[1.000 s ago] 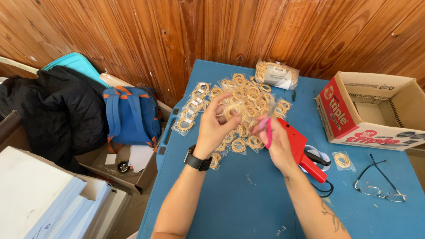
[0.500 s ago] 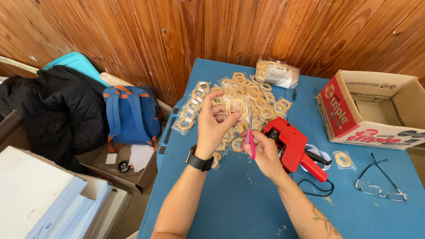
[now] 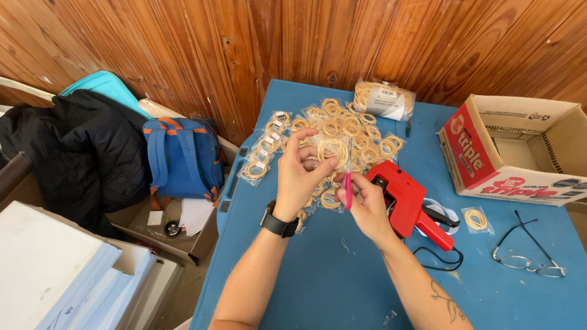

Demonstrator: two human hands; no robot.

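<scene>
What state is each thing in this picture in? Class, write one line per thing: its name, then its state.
Left hand: raised, fingers pinching a small clear packet.
Right hand: holding a pink tool upright.
Red label gun: lying on the blue table, not held.
Cardboard box: open, on its side.
Glasses: unfolded, on the table.
Blue backpack: upright, closed.

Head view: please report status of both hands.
Left hand pinches small clear bag of bands. Right hand grips pink tool. Red label gun beside right hand.
</scene>
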